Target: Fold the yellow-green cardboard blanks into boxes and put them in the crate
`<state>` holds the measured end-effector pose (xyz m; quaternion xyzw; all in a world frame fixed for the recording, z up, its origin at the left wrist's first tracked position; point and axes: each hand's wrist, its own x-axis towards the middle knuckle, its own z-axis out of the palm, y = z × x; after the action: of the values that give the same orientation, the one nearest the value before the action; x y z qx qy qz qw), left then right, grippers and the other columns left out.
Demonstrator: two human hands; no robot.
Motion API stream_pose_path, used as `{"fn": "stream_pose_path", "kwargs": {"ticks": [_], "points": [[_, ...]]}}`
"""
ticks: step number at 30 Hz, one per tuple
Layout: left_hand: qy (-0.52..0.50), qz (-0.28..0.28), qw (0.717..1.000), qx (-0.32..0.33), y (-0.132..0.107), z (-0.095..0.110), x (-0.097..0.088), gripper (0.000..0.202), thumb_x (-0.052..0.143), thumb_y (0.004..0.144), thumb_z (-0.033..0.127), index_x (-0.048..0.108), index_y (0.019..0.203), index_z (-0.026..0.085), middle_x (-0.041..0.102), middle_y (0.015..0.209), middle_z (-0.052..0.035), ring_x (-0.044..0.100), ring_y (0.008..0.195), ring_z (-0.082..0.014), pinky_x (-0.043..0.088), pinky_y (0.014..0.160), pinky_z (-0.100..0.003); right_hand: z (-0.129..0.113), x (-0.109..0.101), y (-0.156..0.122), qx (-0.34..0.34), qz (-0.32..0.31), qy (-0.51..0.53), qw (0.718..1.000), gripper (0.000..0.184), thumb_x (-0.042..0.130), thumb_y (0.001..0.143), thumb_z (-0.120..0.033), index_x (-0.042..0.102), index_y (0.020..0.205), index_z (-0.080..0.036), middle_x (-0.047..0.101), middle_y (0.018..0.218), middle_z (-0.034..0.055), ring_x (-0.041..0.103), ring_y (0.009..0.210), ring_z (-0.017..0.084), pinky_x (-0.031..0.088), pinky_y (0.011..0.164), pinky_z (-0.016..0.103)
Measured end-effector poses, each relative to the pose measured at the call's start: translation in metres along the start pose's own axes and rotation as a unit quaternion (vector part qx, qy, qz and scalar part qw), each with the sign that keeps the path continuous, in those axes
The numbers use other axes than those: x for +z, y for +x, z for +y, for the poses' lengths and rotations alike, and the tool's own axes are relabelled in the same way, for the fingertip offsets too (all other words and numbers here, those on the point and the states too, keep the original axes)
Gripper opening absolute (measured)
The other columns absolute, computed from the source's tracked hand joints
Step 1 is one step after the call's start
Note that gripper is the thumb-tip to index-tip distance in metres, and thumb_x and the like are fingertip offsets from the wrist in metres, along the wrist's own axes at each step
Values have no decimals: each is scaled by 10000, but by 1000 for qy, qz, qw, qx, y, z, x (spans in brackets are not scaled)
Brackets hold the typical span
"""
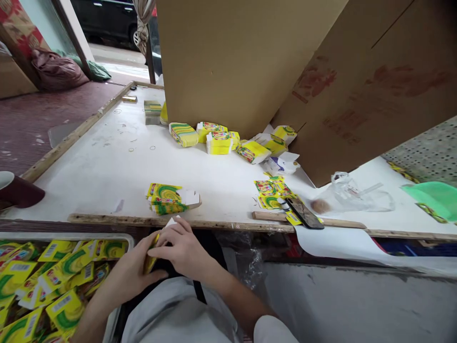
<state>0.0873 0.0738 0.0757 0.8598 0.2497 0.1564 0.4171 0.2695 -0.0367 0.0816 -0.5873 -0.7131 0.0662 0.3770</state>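
Just below the table's near edge, over my lap, both hands are around a small yellow carton (pixel 151 253). My left hand (pixel 130 267) wraps it from the left, and my right hand (pixel 183 247) closes on it from above and the right. A white flap (pixel 173 221) sticks up past the fingers; most of the carton is hidden. Beyond them, a stack of flattened yellow-green cartons (pixel 166 196) lies on the white table (pixel 117 176), its white end flaps to the right. At lower left, a white bin (pixel 129 238) holds many yellow packets (pixel 67 269).
Filled-out yellow cartons (pixel 219 143) sit along large cardboard boxes (pixel 228 62) at the back. A phone (pixel 305 213) lies near wooden strips (pixel 267 216), beside loose packets (pixel 269 193) and a clear plastic bag (pixel 357 195). A dark red cup (pixel 21 190) stands at left.
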Motion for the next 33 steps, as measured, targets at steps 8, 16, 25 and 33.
{"fn": "stream_pose_path", "kwargs": {"ticks": [8,16,25,33], "points": [[118,92,987,57,10,6,26,634,703,780,388,421,1331,253,665,1213,-100,710,1017,-291,598,808,-390,-4,36,8,290,88,535,789,556,655,838,-528,571,1319,-264,645,1279,83,577,1220,290,438,1073,503],[119,87,984,98,6,7,25,451,656,801,291,458,1206,267,665,1091,-52,717,905,-232,592,713,-325,5,42,1,286,62,593,750,811,759,738,-581,478,1423,-250,652,1300,105,638,1151,258,487,1033,454],[138,137,981,14,7,-11,22,531,651,747,335,451,1219,193,603,1147,-117,683,1002,-287,591,802,-417,0,28,0,128,39,215,967,441,475,943,-124,599,1346,-251,497,1505,75,479,1385,163,399,1144,318],[202,54,978,16,8,-10,-5,488,716,736,372,545,1173,238,697,1065,-38,707,937,-243,560,790,-329,19,2,-3,77,-124,119,982,389,598,933,-238,619,1319,-200,359,1585,140,444,1413,252,416,1146,370]]}}
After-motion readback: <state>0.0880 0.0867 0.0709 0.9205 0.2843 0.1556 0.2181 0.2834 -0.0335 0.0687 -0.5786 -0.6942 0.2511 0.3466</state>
